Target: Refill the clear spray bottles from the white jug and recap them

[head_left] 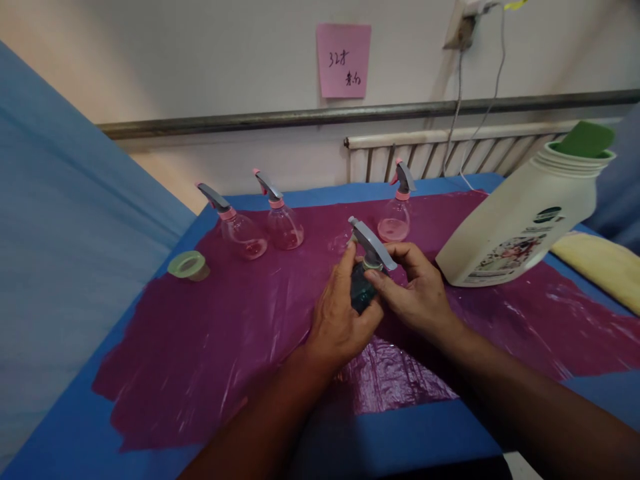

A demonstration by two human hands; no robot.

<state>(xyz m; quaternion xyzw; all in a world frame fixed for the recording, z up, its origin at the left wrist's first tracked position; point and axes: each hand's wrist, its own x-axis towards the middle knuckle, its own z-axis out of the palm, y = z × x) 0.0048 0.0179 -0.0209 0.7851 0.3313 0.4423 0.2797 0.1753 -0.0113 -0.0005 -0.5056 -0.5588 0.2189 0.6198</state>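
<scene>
Dark spray bottle (361, 290) in both hands, left of the cream jug

Landmark: cream jug (520, 220), on the purple sheet (225, 340). Dark bottle is to the jug's left and a little nearer the wearer, apart from it.

Left hand (340, 313): gripping, curled round the bottle's body on the side away from the jug, thumb low, a finger reaching up by the trigger.

Right hand (420, 293): closed on the neck, thumb in front, fingers behind, just under the grey spray head (373, 243). This hand is the nearer to the jug.

Key relation: bottle lies directly between the two palms, touching both. Long axis looks near upright, slightly tilted; exact lean toward or away from the wearer cannot be told. Nozzle points left, away from the jug, and outward from the wearer. Base partly hidden by fingers.

Round about: one pink-collared bottle (395, 223) left of the jug, beyond the hands; two more, a middle one (284, 227) and an outer one (244, 237), farther left. Green cup (190, 267) farthest left. Yellow cloth (605, 263) right of the jug.
</scene>
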